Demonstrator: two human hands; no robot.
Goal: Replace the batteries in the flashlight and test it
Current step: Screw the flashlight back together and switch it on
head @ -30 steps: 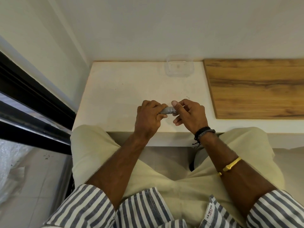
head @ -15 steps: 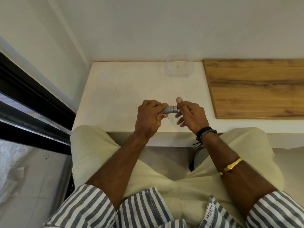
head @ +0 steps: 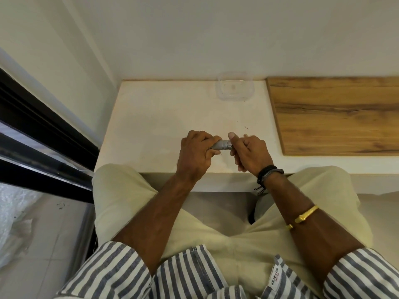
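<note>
Above a pale ledge (head: 151, 126), a small grey flashlight (head: 222, 145) is clasped by the left hand (head: 195, 151). Its long axis runs left-right, its exposed end pinched by the right hand (head: 250, 153), likely twisting the cap.

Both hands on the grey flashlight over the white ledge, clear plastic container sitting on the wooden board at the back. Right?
Not quite. The head view shows the clear plastic container on the white ledge, beside the wooden board, not on it. Left hand and right hand do hold the grey flashlight.
</note>
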